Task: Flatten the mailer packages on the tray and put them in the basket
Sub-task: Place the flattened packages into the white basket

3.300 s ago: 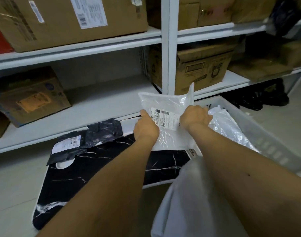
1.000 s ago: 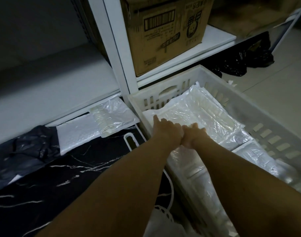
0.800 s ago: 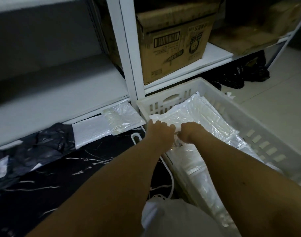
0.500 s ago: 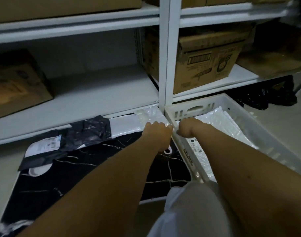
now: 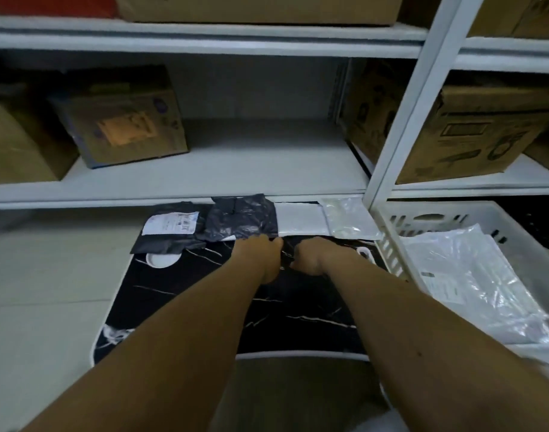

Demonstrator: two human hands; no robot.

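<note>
Storage shelving behind, marble-look tray (image 5: 204,307) on the floor. Both hands, left hand (image 5: 264,257) and right hand (image 5: 310,257), hover near the dark mailer (image 5: 242,219), probably next up; grip unclear. Basket (image 5: 516,244) sits alongside, right.

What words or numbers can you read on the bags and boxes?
None can be read.
White label on the black mailer: barcode and print, too blurred.
Label on the clear mailer in the basket: too small.
Orange patch on the left box: blurred.
Right box: dark printed drawings, no clear letters.
</note>
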